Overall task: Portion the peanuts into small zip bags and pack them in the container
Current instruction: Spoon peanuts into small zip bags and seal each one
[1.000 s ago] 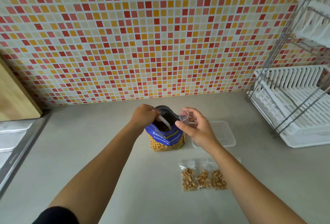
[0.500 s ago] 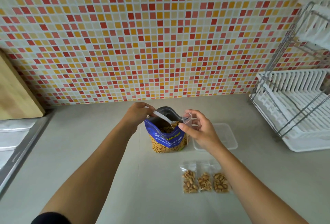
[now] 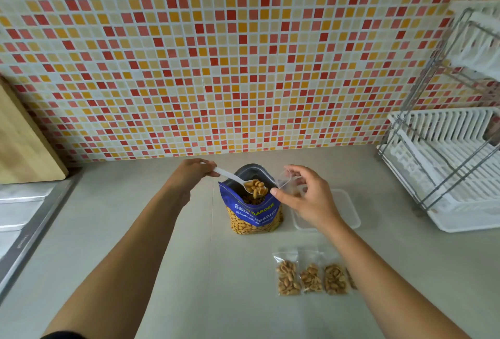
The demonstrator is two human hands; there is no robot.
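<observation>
Lifted out of the peanut bag (image 3: 254, 213), the loaded spoon (image 3: 234, 178) gripped by the left hand (image 3: 193, 173) lies handle-left, its bowl just left of the zip bag (image 3: 286, 180) the right hand (image 3: 308, 200) pinches.

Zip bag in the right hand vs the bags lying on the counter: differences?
1. The held bag is empty; the counter bags each hold peanuts.
2. The held bag is up in the air, pinched by the right hand next to the loaded spoon; the counter bags lie flat in a row on the counter.
Shared: both are small and of clear plastic.
</observation>
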